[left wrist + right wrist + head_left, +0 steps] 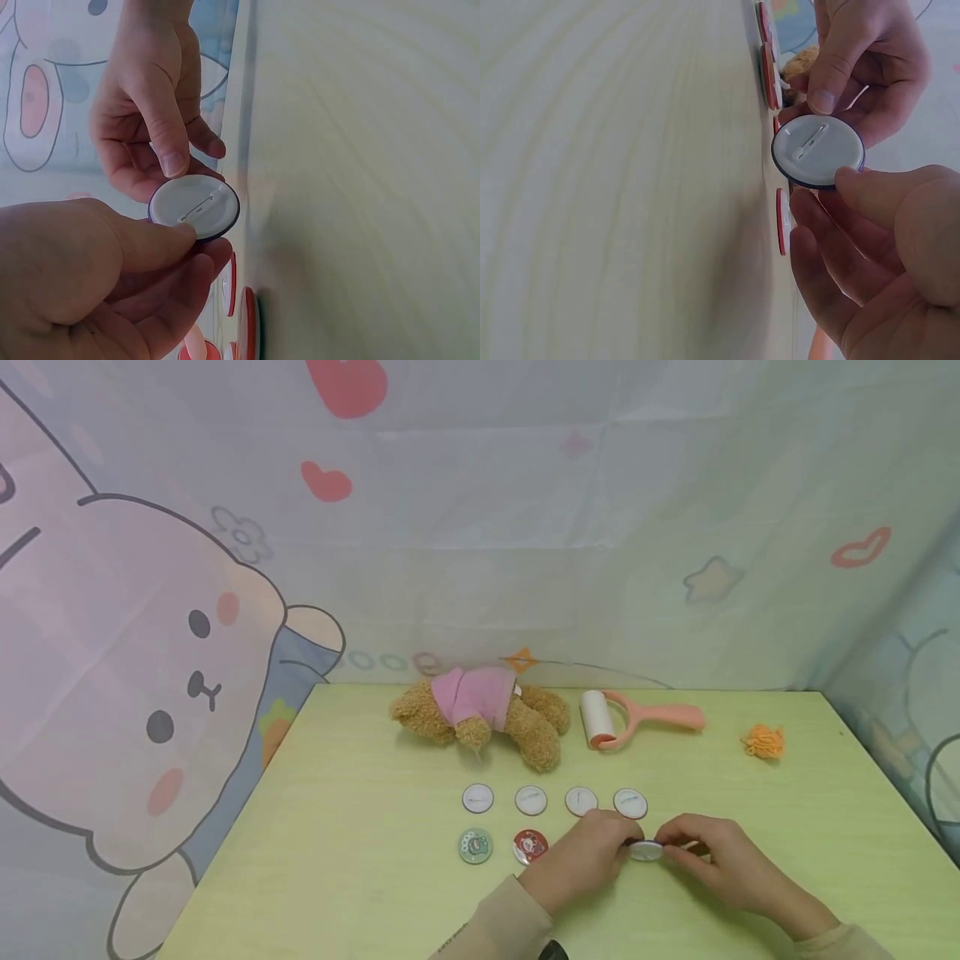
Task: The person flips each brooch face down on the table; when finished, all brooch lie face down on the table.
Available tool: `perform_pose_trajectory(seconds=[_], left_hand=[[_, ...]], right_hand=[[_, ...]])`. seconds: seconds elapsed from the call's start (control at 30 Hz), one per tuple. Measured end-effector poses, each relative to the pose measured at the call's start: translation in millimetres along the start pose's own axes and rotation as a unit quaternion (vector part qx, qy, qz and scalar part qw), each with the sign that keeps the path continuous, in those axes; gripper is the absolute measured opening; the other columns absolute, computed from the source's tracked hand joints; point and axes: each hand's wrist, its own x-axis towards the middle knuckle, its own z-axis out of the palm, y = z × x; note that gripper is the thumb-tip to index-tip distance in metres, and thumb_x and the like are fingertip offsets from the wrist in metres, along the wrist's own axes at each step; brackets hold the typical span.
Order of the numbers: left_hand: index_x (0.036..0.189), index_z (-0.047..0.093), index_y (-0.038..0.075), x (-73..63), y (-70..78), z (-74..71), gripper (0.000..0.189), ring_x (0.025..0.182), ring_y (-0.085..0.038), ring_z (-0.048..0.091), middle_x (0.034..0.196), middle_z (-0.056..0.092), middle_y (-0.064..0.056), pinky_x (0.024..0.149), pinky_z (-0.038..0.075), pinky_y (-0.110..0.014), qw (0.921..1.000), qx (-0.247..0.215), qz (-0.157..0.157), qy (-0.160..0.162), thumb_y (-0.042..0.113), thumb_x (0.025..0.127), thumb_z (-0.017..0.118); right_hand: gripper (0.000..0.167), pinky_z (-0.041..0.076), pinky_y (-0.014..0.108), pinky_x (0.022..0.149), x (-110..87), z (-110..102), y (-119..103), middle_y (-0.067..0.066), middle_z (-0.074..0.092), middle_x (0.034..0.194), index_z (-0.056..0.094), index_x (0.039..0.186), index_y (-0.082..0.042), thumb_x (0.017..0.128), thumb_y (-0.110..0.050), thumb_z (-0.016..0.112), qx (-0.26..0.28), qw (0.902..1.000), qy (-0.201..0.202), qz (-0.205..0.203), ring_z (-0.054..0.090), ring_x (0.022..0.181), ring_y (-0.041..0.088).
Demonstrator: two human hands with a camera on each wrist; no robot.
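Observation:
A round pin badge (646,851) is held a little above the table, its white back with the safety pin turned up and a dark blue rim. My left hand (588,858) pinches one edge between thumb and fingers. On the opposite edge, my right hand (723,862) pinches it too, thumb on top. Both wrist views show the pin on the badge (196,204) between the two thumbs. Behind the hands lies a row of white-backed badges (531,800). A green badge (476,846) and a red badge (530,846), pictures up, lie left of my left hand.
At the back of the table (360,827) lies a brown teddy bear (536,735) in a pink top. Beside it is a lint roller (597,720) with a pink handle. An orange bundle of yarn (764,742) sits at the far right. A printed cloth hangs behind.

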Motion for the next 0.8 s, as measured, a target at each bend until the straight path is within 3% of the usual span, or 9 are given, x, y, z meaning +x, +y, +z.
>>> perform_pose_trajectory(seconds=[0.33,0.53,0.8], left_hand=[[0.11,0.076,0.011,0.0,-2.5,1.1,0.016,0.091,-0.002,0.066,0.1,0.076,0.003,0.083,0.048,-0.008,0.9997,-0.006,-0.003,0.022,0.003,0.096,0.074],[0.115,0.074,0.009,-1.9,-2.9,1.7,0.022,0.096,-0.004,0.065,0.105,0.074,0.0,0.085,0.047,-0.006,0.9988,-0.005,0.002,0.05,0.003,0.094,0.076],[0.116,0.075,0.009,-5.0,-5.4,3.1,0.024,0.104,-0.006,0.063,0.112,0.071,-0.001,0.091,0.046,-0.007,0.9985,0.018,0.009,0.05,0.005,0.093,0.078]], right_hand=[[0.031,0.061,0.027,0.064,3.8,1.8,-0.8,-0.008,0.074,0.101,0.07,0.111,-0.02,0.093,0.004,0.075,-0.003,0.9998,0.01,0.015,0.07,0.088,0.002],[0.036,0.061,0.026,0.063,5.1,3.9,0.3,-0.004,0.073,0.105,0.07,0.114,-0.017,0.089,0.009,0.077,-0.007,0.9993,0.036,-0.003,0.072,0.085,0.004],[0.044,0.061,0.026,0.063,7.0,6.3,3.1,0.0,0.07,0.111,0.071,0.118,-0.014,0.084,0.012,0.08,0.005,0.999,0.029,-0.032,0.073,0.083,0.006]])
